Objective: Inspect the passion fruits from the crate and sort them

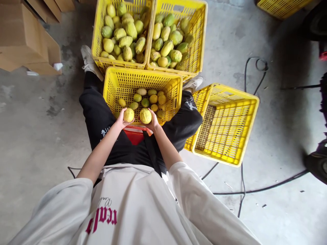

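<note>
My left hand (121, 120) is wrapped round a yellow fruit (128, 115), and my right hand (153, 121) grips a second yellow fruit (145, 116). Both fruits are held side by side with a small gap, over the near edge of a yellow crate (143, 73) between my legs. Inside that crate lie several yellow and green fruits (153, 99), mostly toward its right side. Beyond it, two more yellow crates stand side by side, the left one (94, 41) and the right one (204, 37), both holding many yellow-green fruits.
An open yellow crate (224, 124) lies tilted at my right. Cardboard boxes (22, 37) stand at the upper left. Black cables (276, 184) cross the floor on the right, near a dark wheel (319, 165). Another yellow crate (283, 7) shows at the top right.
</note>
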Demonstrator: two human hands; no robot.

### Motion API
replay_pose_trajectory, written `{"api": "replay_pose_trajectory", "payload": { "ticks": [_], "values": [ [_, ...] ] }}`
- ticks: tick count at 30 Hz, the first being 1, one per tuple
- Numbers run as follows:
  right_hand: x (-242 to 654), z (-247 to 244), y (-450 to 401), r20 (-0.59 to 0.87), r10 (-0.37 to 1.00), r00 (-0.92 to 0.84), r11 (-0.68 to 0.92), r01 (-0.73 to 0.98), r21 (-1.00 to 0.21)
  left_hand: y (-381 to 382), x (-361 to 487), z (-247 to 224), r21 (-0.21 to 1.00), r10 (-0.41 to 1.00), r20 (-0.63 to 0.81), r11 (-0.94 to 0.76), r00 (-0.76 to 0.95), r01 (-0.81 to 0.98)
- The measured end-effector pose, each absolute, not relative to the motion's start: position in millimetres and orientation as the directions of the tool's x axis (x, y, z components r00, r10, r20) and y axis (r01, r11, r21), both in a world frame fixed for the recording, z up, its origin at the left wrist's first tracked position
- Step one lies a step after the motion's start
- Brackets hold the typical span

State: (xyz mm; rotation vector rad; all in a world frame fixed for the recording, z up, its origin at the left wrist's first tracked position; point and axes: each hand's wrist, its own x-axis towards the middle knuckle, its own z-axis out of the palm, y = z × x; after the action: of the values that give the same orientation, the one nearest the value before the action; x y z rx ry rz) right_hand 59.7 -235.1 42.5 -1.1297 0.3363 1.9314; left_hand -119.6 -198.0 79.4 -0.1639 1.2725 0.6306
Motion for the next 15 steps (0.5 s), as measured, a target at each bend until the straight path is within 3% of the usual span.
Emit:
{"api": "replay_pose_trajectory", "payload": {
  "ticks": [4,15],
  "values": [
    [57.5,39.2,-235.2,-0.802,0.561,-0.204,-0.597,-0.771,-0.222,-197.1,-119.7,82.3,0.172,0.321,-0.921,0.842,0.220,-0.512],
    [56.1,46.1,-232.3,-0.831,0.542,-0.125,-0.566,-0.785,-0.251,-199.1,-116.5,80.9,0.324,0.430,-0.891,0.826,0.145,-0.461]
  ]
}}
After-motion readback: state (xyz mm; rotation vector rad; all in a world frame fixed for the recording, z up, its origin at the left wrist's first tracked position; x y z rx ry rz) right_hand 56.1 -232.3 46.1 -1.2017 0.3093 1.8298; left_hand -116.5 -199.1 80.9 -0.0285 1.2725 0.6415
